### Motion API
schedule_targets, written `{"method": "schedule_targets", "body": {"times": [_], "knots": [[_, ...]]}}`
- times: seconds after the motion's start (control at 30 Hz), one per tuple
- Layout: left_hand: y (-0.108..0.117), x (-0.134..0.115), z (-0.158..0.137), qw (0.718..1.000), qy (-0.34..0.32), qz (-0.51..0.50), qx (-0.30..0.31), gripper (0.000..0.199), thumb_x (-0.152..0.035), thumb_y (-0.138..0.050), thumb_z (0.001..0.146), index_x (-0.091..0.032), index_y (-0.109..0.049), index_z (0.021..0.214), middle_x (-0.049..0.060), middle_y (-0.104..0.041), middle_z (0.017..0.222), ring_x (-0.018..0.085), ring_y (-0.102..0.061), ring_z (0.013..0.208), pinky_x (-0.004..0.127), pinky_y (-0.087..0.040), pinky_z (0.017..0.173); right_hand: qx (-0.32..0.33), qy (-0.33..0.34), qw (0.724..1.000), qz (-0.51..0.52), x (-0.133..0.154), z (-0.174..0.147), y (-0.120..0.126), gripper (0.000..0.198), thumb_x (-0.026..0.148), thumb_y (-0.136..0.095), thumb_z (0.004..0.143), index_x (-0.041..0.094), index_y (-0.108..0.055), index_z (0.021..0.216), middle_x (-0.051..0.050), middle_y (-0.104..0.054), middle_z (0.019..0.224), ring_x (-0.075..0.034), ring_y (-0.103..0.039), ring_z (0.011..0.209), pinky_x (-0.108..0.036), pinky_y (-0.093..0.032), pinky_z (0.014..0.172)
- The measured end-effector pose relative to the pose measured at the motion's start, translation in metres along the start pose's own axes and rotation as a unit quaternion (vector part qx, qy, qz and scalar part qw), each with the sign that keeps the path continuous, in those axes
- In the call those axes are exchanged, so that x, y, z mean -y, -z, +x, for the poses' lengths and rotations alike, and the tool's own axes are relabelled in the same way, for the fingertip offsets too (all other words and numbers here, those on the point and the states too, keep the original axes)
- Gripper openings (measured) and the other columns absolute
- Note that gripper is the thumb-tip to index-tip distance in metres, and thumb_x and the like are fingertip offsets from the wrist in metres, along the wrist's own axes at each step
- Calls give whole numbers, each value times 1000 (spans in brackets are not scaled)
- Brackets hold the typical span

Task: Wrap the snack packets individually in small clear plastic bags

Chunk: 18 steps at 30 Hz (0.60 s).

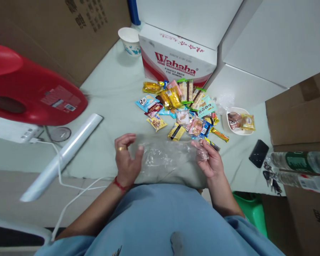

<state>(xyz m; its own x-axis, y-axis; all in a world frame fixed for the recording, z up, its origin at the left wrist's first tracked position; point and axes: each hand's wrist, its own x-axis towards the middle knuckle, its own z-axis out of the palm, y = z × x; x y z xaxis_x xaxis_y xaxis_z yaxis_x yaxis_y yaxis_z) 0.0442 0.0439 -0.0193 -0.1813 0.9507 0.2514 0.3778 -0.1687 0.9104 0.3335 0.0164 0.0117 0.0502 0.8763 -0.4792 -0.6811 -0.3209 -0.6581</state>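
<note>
A clear plastic bag (166, 156) stretches level between my hands, just above the near edge of the table. My right hand (210, 161) pinches its bunched right end between thumb and fingers. At the other end is my left hand (127, 158), thumb and bent fingers apart, beside the bag's left edge; whether the thumb touches the film I cannot tell. Just beyond the bag lies a pile of wrapped snacks, including a yellow packet (176, 132), a blue packet (147, 102), a mint-green packet (206, 106) and yellow-wrapped pieces (170, 97).
A Wahaha water carton (176, 60) and a paper cup (130, 42) stand behind the snacks. To the right are a white bowl (240, 131) holding snacks, a phone (259, 153), keys (272, 180) and bottles (304, 161). Leftward lie a red jug (34, 92) and a pale roll (64, 156).
</note>
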Motion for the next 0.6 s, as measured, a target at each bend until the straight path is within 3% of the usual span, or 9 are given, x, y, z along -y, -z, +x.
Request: {"method": "schedule_targets", "body": {"times": [0.07,0.13,0.17,0.27,0.37,0.43,0.53,0.6], "knots": [[-6,-10,-8,985,-154,29,69,54,-59,-69,87,-25,-59,128,13,-61,136,32,-54,135,55,-34,122,23,-10,1000,3,-4,6,-13,17,28,-84,83,21,-70,91,-4,-80,94,-9,-67,60,-15,-55,45],[-18,-16,-12,962,-205,82,162,60,-58,-75,82,-24,-62,129,14,-65,137,37,-53,138,61,-22,126,38,-13,999,3,-5,12,-24,16,26,-83,84,21,-70,91,-4,-80,98,-7,-65,57,-14,-57,50],[-24,-16,-12,958,-185,112,189,53,-54,-76,82,-23,-66,125,15,-67,135,37,-55,135,61,-23,126,43,-9,999,1,-4,15,-27,18,27,-84,83,21,-70,93,-4,-80,101,-7,-66,60,-14,-58,54],[-37,-6,-7,969,-61,111,213,25,-44,-64,92,-22,-73,99,14,-76,114,32,-67,112,51,-45,110,56,40,997,-37,-1,19,-32,32,38,-83,86,25,-69,111,-7,-76,124,-12,-75,84,-21,-65,73],[-40,1,-2,976,105,-4,193,31,-51,-61,94,-23,-73,89,10,-78,97,26,-70,91,37,-56,82,34,148,977,-149,-6,10,-29,48,48,-76,92,35,-60,135,-6,-55,156,-18,-74,106,-36,-64,95],[-39,-2,1,953,227,-87,178,40,-61,-66,88,-22,-72,91,9,-77,98,24,-72,84,31,-55,65,9,237,936,-261,-19,-1,-24,56,47,-73,94,40,-52,146,-6,-41,166,-21,-70,118,-43,-59,105],[-38,-13,3,902,358,-181,162,49,-67,-71,80,-19,-67,91,10,-77,107,22,-75,80,27,-52,54,5,359,825,-437,-48,-14,-16,80,46,-82,87,39,-41,155,-10,-32,169,-33,-49,145,-56,-45,119],[-36,-18,4,871,407,-226,155,50,-66,-73,77,-19,-63,89,11,-77,113,22,-76,78,26,-52,53,14,397,757,-519,-66,-15,-10,87,41,-86,83,37,-41,156,-13,-33,167,-37,-34,155,-63,-34,124]]}}
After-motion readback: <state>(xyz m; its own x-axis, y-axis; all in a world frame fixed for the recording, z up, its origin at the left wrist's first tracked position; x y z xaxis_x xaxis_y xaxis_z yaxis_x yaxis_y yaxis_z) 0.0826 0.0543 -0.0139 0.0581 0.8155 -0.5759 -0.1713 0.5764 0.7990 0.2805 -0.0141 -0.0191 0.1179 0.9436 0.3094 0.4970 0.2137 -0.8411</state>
